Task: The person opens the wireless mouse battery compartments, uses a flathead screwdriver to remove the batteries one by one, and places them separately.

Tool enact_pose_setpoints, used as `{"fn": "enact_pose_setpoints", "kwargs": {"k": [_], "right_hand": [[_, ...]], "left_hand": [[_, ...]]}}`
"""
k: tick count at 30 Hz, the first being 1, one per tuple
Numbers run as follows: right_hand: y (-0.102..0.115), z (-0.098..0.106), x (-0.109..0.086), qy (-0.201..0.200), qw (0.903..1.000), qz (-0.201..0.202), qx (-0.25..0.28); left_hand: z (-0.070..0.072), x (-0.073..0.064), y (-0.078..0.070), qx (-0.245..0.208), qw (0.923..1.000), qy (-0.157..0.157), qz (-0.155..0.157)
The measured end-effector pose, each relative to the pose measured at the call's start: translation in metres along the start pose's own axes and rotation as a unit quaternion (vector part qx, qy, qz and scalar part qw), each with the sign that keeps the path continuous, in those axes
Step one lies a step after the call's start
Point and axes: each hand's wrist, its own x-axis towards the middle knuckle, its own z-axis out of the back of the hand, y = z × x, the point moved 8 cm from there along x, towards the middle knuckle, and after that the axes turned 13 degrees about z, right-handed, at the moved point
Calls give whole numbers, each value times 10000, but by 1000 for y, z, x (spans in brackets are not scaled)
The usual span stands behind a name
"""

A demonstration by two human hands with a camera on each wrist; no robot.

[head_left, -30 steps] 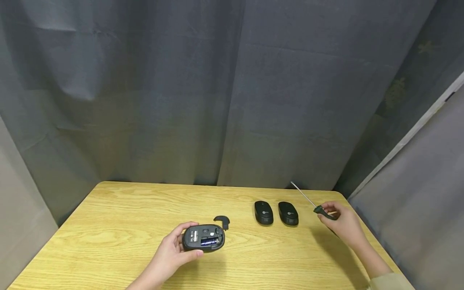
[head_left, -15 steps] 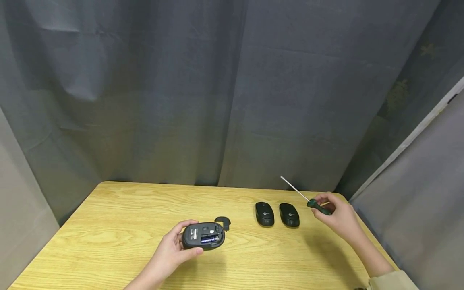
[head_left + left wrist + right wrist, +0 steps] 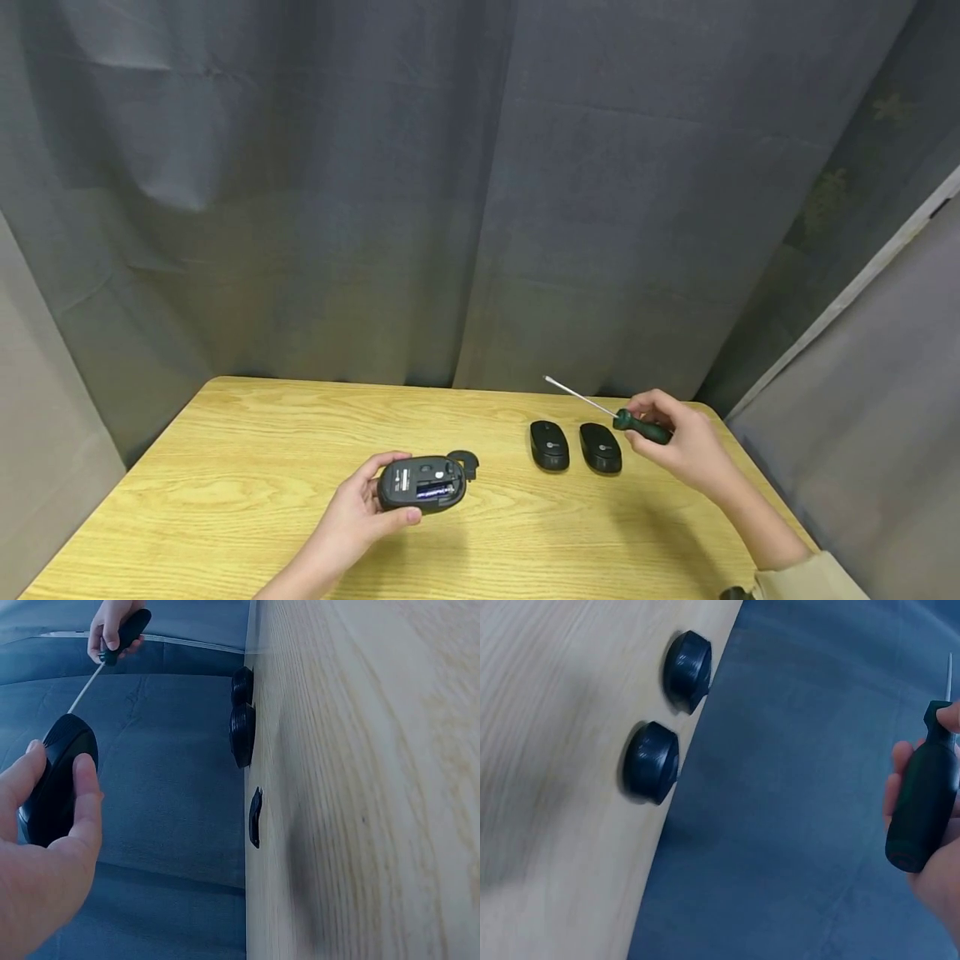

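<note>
My left hand (image 3: 358, 508) grips a black computer mouse (image 3: 405, 497) above the table, its underside turned toward the head camera. The battery bay is uncovered, and a blue battery (image 3: 435, 491) lies inside it. Just behind the mouse, a small curved black battery cover (image 3: 468, 460) lies on the table, partly hidden in the head view. On the right side, my right hand (image 3: 678, 442) holds a screwdriver (image 3: 922, 802) by its dark green handle. Its thin metal shaft (image 3: 577, 395) points left and slightly up, apart from the held mouse.
Two more black mice stand upright side by side toward the back right of the wooden table (image 3: 262, 467): a left one (image 3: 550, 446) and a right one (image 3: 601, 448). A grey curtain (image 3: 360, 208) hangs behind the table's far edge.
My right hand has moved left with the screwdriver, whose tip now reaches above the two standing mice. The left hand and its mouse have stayed nearly still, with a slight tilt.
</note>
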Motion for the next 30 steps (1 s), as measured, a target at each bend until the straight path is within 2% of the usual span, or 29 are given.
{"fn": "enact_pose_setpoints", "kwargs": {"k": [5, 10, 14, 21, 24, 30], "right_hand": [[16, 0, 9, -13, 9996, 240, 112], [29, -2, 15, 90, 9994, 298, 178], [38, -3, 20, 84, 9988, 394, 274], [58, -4, 26, -1, 9941, 1010, 403], [67, -8, 27, 120, 9915, 1217, 432], [82, -15, 29, 525, 9887, 1322, 482]], "left_hand": [[-1, 0, -3, 51, 9999, 54, -105], [-4, -3, -7, 53, 9995, 178, -262], [-4, -2, -6, -10, 9997, 176, -141], [-7, -2, -9, 53, 9992, 212, -346], [-7, -3, -8, 7, 9994, 182, -291], [-8, -3, -7, 61, 9994, 156, -296]]}}
